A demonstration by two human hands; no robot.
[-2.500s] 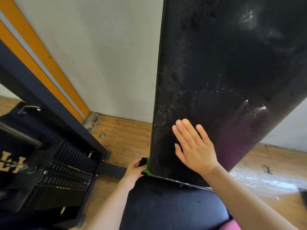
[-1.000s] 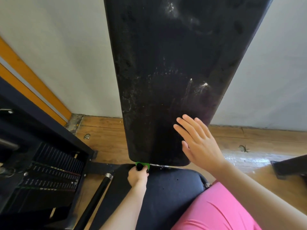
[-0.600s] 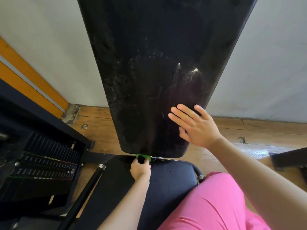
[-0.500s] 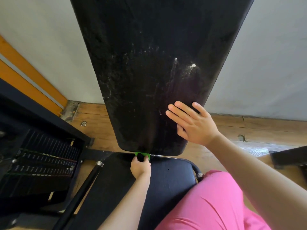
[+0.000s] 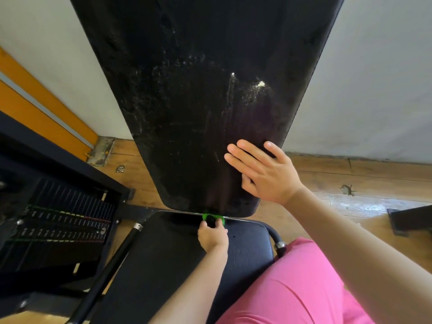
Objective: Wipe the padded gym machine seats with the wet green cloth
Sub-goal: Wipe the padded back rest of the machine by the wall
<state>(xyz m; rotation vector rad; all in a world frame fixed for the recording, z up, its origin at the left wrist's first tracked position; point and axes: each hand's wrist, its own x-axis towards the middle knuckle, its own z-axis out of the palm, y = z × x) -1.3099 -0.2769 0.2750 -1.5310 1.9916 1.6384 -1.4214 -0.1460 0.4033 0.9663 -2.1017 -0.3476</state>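
- Nearest, below and right of the grip, a leg in smooth pink fabric [image 5: 292, 284] rests against the seat pad [image 5: 163, 253], a flat slab of matte black vinyl with a rounded corner.
- The left hand [image 5: 212, 235] is clenched round a small wad of bright green cloth [image 5: 213, 218], pressing it into the seam where the seat pad meets the bottom edge of the backrest pad [image 5: 198, 101].
- Up and right of the grip, the right hand [image 5: 266, 171] lies flat on the backrest pad with straight fingers, holding nothing.
- Above the grip, the backrest pad is long and tapering with a rounded bottom; its grainy black vinyl carries whitish streaks and specks.
- Left of the grip runs a round black tube [image 5: 112, 260] with a chrome collar; beyond it is a weight stack [image 5: 58, 220] of thin dark plates.
- Farthest are the plank wooden floor [image 5: 350, 178] and a plain pale wall [image 5: 374, 78].
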